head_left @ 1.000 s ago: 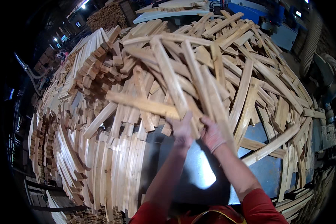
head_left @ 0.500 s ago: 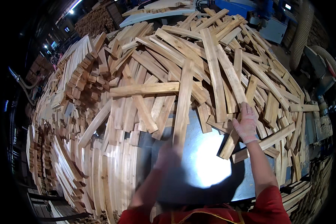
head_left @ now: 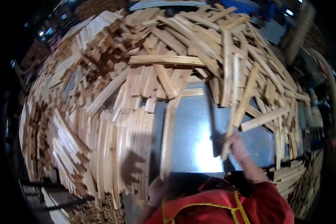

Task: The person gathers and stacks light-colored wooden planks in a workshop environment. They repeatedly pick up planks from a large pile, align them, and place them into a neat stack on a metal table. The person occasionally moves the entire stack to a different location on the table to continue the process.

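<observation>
A long wooden board [head_left: 168,138] lies lengthwise over the metal tabletop, its near end at my left hand [head_left: 157,189]. That gloved hand is low, close to my body, and looks closed on the board's end, though blur softens the fingers. My right hand [head_left: 236,146], also gloved, grips the near part of another narrow board [head_left: 233,108], which slants back toward the heap. A separate slat [head_left: 247,95] lies alongside it. The metal tabletop [head_left: 186,127] shows between the two boards, with a bright glare on it.
A jumbled heap of boards [head_left: 198,33] covers the far side. Boards lined up side by side [head_left: 127,127] fill the left, with stacked boards [head_left: 97,28] behind. One board [head_left: 265,118] lies crosswise at right. A ribbed hose [head_left: 300,35] hangs at the far right.
My left hand has drawn its board nearer, out of the heap. The right hand has come back toward my body and now holds a board. The view has shifted.
</observation>
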Demonstrator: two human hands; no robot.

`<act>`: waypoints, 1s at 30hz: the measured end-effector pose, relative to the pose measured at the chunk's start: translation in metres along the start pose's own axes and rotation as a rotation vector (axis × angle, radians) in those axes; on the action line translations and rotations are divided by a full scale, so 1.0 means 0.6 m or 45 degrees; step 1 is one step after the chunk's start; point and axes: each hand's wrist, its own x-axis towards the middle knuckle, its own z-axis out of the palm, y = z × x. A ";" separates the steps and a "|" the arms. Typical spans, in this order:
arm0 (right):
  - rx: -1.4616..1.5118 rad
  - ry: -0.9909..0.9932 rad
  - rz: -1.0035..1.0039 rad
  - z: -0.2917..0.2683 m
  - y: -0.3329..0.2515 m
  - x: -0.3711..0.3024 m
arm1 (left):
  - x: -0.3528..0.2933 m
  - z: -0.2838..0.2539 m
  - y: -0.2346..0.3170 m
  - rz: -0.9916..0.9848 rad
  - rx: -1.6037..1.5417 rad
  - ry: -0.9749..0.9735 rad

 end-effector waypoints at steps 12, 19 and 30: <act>-1.439 -1.327 -0.277 0.454 0.261 -0.136 | 0.062 0.037 -0.055 0.161 0.602 0.623; -1.099 -1.046 0.073 0.359 0.102 0.018 | 0.073 -0.031 0.109 0.364 1.386 0.100; -0.361 0.244 0.083 0.457 -0.043 0.341 | 0.137 -0.019 0.013 0.672 1.169 0.586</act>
